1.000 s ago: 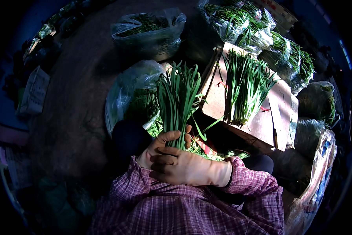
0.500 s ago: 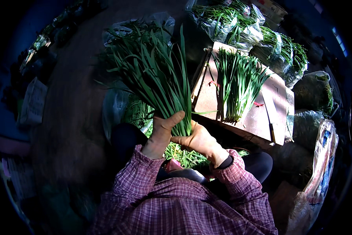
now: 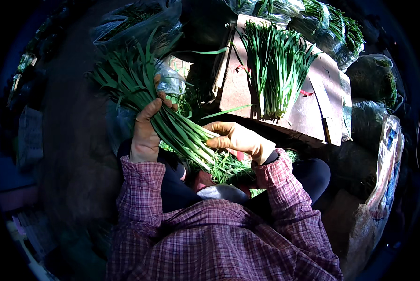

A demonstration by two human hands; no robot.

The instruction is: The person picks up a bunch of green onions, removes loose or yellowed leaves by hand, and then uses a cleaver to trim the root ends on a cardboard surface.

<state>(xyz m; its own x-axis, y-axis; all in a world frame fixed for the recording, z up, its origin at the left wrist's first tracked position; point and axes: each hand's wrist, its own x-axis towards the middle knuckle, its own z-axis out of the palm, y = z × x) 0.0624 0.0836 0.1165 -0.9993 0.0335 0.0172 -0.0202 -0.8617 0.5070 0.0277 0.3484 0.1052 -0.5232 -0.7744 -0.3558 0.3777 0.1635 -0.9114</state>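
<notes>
My left hand is wrapped round a loose bunch of garlic chives, tilted with its leaf tips up to the left. The pale stem ends point down to the right. Thumb and fingers of my right hand pinch stems at the bunch's lower right side; exactly how many stems is hidden. A single long leaf sticks out to the right above that hand. Another bunch of garlic chives lies on a pinkish board ahead to the right, with a red strip showing beside it.
Loose green trimmings lie between my legs. Clear plastic bags of greens stand beyond the board, and another bag is at the far left. A white and blue woven sack stands at the right.
The bunch has come lower and left, tipping further leftward. My left hand has moved up the leaves, while my right hand has shifted up to the stem side. The whole view has shifted too.
</notes>
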